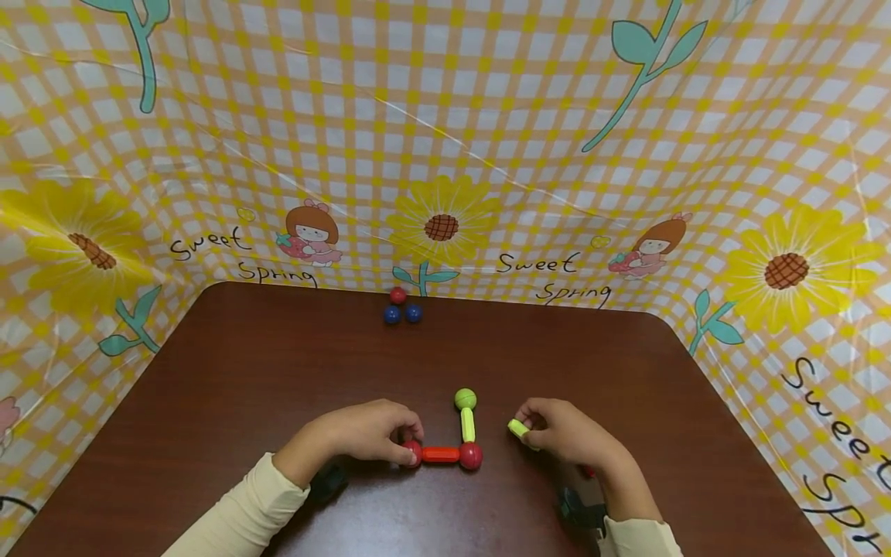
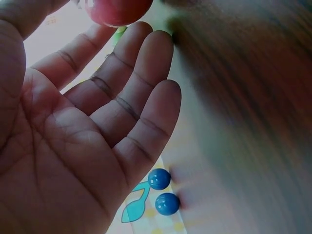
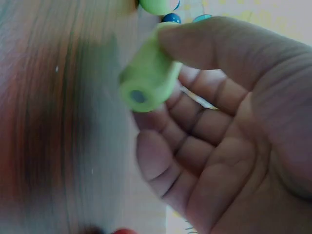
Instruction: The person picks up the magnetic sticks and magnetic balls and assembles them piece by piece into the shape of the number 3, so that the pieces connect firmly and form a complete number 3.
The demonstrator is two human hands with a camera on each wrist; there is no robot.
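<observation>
My left hand [image 1: 369, 431] pinches a red ball [image 1: 414, 453] between thumb and fingertips; in the left wrist view that ball [image 2: 118, 10] shows at the top edge. From it a red rod [image 1: 442, 455] runs right along the table to another red ball [image 1: 470, 456]. There a yellow-green rod [image 1: 468, 425] leads away to a green ball [image 1: 465, 399], so the joined pieces form an L. To the right of this, my right hand [image 1: 567, 433] holds a loose yellow-green rod [image 3: 148, 73] between thumb and fingers. A round grey spot marks its end.
At the table's far edge sit two blue balls [image 1: 393, 315] with a red ball [image 1: 397, 295] behind them. A red piece [image 1: 588, 470] lies partly hidden under my right wrist. Checked, flower-printed cloth [image 1: 445, 139] surrounds the dark brown table [image 1: 292, 348] at the back and sides.
</observation>
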